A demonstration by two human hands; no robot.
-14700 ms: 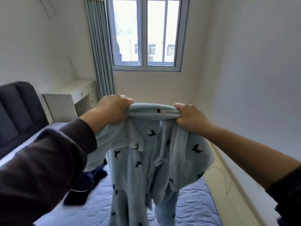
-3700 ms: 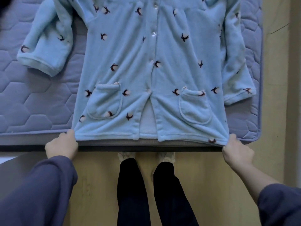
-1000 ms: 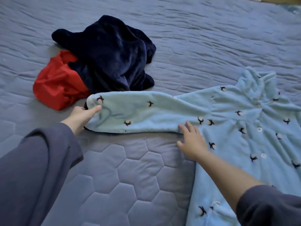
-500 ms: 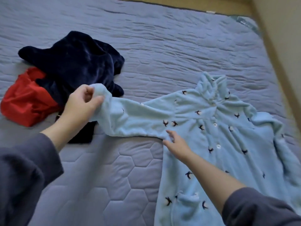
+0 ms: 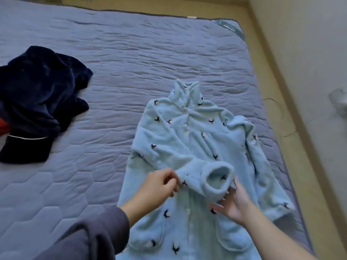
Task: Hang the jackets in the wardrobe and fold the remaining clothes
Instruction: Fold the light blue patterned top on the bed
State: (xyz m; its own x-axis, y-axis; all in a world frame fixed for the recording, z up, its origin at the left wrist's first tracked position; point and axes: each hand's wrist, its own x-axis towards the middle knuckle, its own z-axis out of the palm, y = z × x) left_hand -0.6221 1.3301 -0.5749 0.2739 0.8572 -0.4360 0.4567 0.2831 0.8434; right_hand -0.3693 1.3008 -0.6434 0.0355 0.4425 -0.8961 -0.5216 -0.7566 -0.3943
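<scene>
A light blue fleece pajama top (image 5: 202,147) with small dark bird prints lies buttoned and face up on the bed. Its left sleeve (image 5: 169,158) is folded diagonally across the chest, the cuff (image 5: 217,182) open towards me. My left hand (image 5: 159,186) pinches the sleeve just behind the cuff. My right hand (image 5: 232,201) is spread under the cuff's lower edge, fingers straight and touching it. The right sleeve (image 5: 262,166) lies flat along the garment's right side.
A dark navy fleece garment (image 5: 39,94) is heaped at the bed's left, a red one (image 5: 3,126) peeking from under it. The quilted grey-blue mattress (image 5: 131,62) ends close to the right, beside a strip of floor (image 5: 285,102) and a white wall.
My left hand has carried the sleeve from the left side of the bed over onto the chest. My right hand left the shoulder fold and now meets the cuff.
</scene>
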